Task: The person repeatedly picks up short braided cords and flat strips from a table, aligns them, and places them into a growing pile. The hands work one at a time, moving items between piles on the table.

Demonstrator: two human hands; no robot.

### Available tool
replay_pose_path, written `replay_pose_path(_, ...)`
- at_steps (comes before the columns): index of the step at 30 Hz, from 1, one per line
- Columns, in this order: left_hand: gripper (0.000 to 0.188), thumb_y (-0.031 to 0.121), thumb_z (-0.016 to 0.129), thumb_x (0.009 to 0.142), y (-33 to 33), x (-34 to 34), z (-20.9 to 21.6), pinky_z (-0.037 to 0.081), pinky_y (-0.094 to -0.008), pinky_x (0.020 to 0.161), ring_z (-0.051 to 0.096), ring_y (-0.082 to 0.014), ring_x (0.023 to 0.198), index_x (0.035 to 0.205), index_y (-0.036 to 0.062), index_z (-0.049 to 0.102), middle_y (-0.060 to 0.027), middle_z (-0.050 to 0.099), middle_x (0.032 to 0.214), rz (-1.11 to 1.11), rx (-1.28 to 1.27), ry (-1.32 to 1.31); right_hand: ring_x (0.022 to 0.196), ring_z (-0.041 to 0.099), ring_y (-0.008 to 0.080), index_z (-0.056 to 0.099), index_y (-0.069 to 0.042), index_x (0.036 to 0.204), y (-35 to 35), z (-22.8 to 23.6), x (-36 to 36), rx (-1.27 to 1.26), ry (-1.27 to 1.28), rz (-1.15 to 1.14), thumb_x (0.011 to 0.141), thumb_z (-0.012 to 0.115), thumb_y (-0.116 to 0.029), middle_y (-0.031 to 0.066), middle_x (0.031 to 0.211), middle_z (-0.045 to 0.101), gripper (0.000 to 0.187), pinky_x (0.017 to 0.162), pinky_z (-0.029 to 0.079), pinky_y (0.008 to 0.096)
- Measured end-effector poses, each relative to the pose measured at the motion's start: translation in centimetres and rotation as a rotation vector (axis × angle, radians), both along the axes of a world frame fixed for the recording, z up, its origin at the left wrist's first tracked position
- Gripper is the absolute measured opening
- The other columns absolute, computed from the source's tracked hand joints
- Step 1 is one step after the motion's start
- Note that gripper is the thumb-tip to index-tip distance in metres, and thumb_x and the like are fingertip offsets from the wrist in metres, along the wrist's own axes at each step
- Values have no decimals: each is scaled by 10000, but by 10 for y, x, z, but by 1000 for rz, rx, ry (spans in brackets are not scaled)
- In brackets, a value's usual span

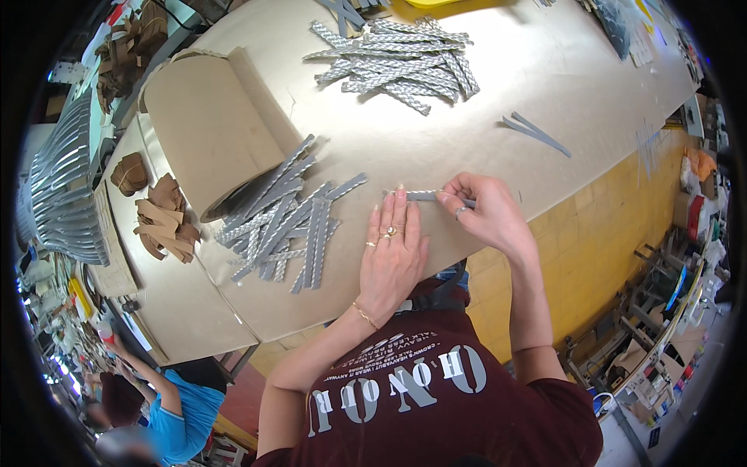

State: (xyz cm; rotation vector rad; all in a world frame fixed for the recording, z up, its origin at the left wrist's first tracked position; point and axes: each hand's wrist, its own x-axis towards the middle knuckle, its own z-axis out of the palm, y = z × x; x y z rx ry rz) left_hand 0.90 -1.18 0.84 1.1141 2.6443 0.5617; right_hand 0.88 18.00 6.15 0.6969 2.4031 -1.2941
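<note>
My left hand [391, 253] lies flat on the beige table [498, 148], fingers together, its fingertips pressing down one end of a thin grey strip [424, 195]. My right hand [482, 210] pinches the same strip at its other end, fingers curled over it. Just left of my hands lies a loose pile of grey strips [284, 222]. A second pile of patterned grey strips [405, 66] sits farther back on the table.
A big roll of brown paper [210, 128] lies at the left. Two loose grey strips [535, 132] rest at the right. Brown cardboard scraps [163, 222] lie on a lower surface at the left. A person in a blue shirt [175, 409] stands below left.
</note>
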Motion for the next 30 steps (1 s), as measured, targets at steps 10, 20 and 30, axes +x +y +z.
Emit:
replay_pose_path(10,643,252,596,954,5,3,1,243,-475,1210,336,-342,1466,1480,-48,381,-232,351,1567,35,-51,34,707,693,319,701,43,871,-1,-4,0,47,21,6,879,669,-141,186,773,707,187,688,536,405)
replay_pose_path(20,519,130,499,937,24,9,7,299,-414,1197,462,-384,1380,1453,73,484,-328,423,1484,40,-196,245,620,624,194,679,51,872,-2,-6,8,119,-9,-105,892,716,-156,150,710,673,211,607,494,325)
replay_pose_path(30,596,174,602,879,24,8,6,316,-434,1185,471,-411,1364,1451,55,487,-340,440,1463,-9,-285,331,602,532,102,680,32,901,11,-5,20,-5,-20,-148,924,690,-167,53,655,611,200,556,438,293)
